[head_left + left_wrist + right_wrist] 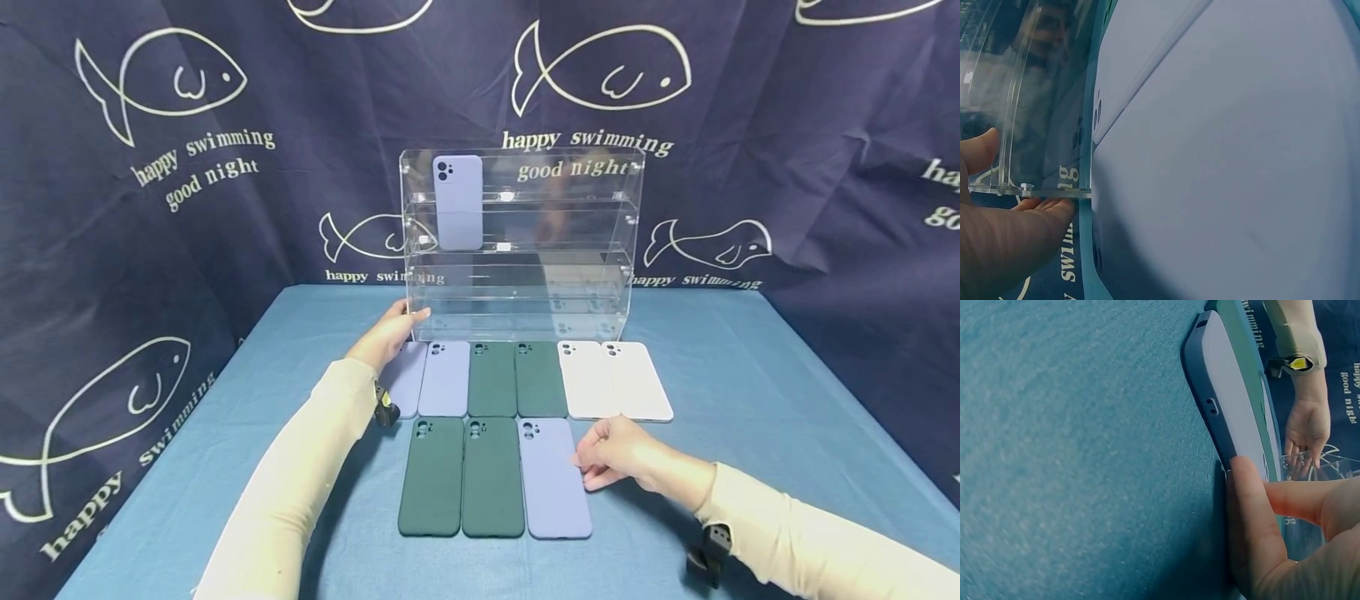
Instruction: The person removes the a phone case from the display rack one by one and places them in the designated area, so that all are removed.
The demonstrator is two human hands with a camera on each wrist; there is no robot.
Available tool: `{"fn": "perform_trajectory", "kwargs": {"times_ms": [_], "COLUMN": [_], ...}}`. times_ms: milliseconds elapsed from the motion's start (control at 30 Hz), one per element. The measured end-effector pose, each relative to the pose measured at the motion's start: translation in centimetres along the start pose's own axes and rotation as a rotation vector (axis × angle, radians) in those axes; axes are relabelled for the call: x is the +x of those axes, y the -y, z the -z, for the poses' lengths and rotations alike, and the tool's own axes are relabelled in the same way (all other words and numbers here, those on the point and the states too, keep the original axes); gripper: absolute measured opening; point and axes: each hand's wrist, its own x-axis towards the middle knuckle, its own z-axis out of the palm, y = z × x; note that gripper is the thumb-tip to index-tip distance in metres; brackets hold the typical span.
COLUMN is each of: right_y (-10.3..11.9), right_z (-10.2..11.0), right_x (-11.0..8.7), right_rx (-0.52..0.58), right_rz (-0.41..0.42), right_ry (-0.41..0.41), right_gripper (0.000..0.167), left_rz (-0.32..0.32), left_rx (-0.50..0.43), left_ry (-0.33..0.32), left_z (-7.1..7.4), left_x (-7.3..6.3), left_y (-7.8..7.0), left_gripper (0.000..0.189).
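Observation:
My left hand grips the lower left side panel of a clear acrylic display rack. In the left wrist view its thumb lies inside the panel and the other fingers outside. My right hand pinches the right long edge of a lavender phone case in the front row. A finger runs along the case's side in the right wrist view, by the side button cutouts. Two dark green phone cases lie left of that case. Another lavender phone case stands upright on the rack's upper left.
A back row lies along the rack's foot: two lavender cases, two dark green cases and two white cases. Blue cloth covers the table. Behind hangs a navy fish-print curtain.

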Motion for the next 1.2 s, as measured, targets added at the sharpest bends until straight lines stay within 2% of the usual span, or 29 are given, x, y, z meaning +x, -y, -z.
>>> {"fn": "perform_trajectory", "kwargs": {"times_ms": [467, 833, 1000, 1200], "right_y": [0.1, -0.3, -0.1, 0.8], "right_z": [0.3, 1.6, 2.2, 2.6], "right_x": [0.3, 0.5, 0.7, 0.6], "right_rx": [0.054, 0.168, 0.234, 0.234], "right_rz": [-0.014, -0.037, -0.028, -0.026], "right_ry": [0.008, 0.125, 0.155, 0.18], "right_gripper": [0.008, 0.015, 0.015, 0.019], "left_rz": [0.009, 0.009, -0.004, -0.001], "left_rx": [-0.014, 0.006, 0.015, 0.016], "left_ry": [0.001, 0.02, 0.022, 0.025], "left_z": [0.2, 0.1, 0.1, 0.2], "left_x": [0.1, 0.3, 0.3, 0.3], "left_y": [0.2, 0.8, 0.5, 0.1], "left_gripper": [0.074, 0.072, 0.072, 0.071]}}
